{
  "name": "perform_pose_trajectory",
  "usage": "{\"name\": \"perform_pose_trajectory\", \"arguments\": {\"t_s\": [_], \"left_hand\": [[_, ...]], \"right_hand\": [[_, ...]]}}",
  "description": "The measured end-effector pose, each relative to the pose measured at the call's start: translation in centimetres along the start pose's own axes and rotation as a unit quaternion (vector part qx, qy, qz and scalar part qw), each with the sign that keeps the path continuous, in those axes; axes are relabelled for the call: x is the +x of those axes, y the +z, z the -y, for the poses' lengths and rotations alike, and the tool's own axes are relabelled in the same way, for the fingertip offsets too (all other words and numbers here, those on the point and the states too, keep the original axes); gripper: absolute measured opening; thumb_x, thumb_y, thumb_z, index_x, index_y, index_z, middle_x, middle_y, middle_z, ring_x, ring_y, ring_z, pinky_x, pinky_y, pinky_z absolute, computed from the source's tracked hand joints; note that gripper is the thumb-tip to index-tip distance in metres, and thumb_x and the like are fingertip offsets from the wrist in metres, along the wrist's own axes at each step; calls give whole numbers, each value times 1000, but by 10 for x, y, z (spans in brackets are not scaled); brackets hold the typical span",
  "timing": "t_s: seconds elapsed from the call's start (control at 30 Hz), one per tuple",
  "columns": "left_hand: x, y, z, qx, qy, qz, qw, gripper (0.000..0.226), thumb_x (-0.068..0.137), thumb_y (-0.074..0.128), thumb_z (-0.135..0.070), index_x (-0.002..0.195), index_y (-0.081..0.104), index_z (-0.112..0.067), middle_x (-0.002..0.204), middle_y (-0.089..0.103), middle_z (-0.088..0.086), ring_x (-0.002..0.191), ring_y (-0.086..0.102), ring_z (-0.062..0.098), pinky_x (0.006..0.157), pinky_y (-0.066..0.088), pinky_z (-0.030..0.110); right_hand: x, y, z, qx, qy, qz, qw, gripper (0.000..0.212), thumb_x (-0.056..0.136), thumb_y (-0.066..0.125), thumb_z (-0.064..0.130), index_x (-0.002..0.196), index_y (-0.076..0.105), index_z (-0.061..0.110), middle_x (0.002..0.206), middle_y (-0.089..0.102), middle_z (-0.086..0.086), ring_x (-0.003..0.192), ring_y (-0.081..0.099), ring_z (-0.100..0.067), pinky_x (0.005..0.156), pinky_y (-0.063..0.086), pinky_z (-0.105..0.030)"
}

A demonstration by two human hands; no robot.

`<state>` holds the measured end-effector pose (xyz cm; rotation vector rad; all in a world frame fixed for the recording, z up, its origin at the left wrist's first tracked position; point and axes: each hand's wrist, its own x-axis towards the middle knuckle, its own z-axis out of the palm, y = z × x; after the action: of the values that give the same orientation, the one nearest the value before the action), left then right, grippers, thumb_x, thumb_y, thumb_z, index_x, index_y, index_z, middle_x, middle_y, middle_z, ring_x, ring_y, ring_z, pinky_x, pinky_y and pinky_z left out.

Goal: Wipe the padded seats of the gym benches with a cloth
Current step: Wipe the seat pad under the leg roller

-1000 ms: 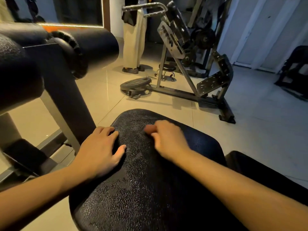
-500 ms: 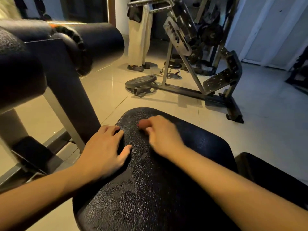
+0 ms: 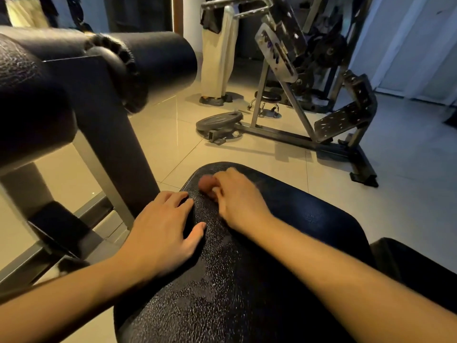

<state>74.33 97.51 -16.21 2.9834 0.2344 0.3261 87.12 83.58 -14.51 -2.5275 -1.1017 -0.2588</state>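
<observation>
Cloth wadded in the right hand, fingers curled, may miss patches of seat; left hand rests flat, fingers relaxed.

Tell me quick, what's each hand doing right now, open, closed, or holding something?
Left hand: open, resting on the padded seat's left edge.
Right hand: gripping a small reddish cloth against the seat, blurred.

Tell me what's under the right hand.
A reddish-brown wad, likely the cloth, pokes out beyond the right hand on the black seat pad; the hand covers the rest.
</observation>
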Motion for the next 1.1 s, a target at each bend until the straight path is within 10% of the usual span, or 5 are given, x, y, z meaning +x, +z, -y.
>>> {"name": "perform_pose_trajectory", "arguments": {"t_s": [0.13, 0.3, 0.63, 0.93, 1.1], "left_hand": [[-2, 0, 0, -2, 6, -4, 1000, 79, 89, 26, -69, 135, 62, -16, 146, 55, 2, 134, 46, 23, 109, 45, 42], [-1, -4, -1, -5, 4, -2, 1000, 82, 88, 24, -69, 138, 61, -17, 147, 54, 0, 135, 45, 21, 110, 43, 40], [-2, -3, 0, -11, 8, -1, 1000, 76, 90, 28, -68, 134, 62, -16, 145, 56, 2, 133, 46, 23, 108, 46, 42], [-2, 0, -1, -10, 5, -11, 1000, 72, 91, 33, -65, 130, 65, -14, 141, 59, 3, 129, 51, 23, 103, 49, 42], [-3, -1, 0, -12, 7, -5, 1000, 76, 90, 27, -67, 135, 61, -17, 146, 55, 1, 134, 45, 22, 108, 46, 41]], "right_hand": [[37, -10, -54, -35, 193, -39, 980, 20, 103, 51, 20, 119, 60, 11, 119, 58, -12, 111, 58, -34, 86, 46, -41], [33, 9, -11, -58, 25, 1, 998, 25, 102, 54, 24, 124, 55, 13, 121, 54, -8, 111, 54, -27, 85, 47, -40], [61, -23, -42, 21, 167, 20, 986, 49, 96, 59, 47, 135, 53, 18, 125, 65, -8, 114, 59, -31, 86, 48, -39], [49, 7, -5, -77, 11, 8, 997, 29, 103, 49, 42, 118, 57, 20, 113, 65, -4, 102, 62, -28, 81, 49, -40], [76, -2, -54, -93, 189, -20, 977, 30, 101, 55, 39, 125, 59, 22, 123, 67, -4, 109, 63, -28, 78, 48, -37]]}}
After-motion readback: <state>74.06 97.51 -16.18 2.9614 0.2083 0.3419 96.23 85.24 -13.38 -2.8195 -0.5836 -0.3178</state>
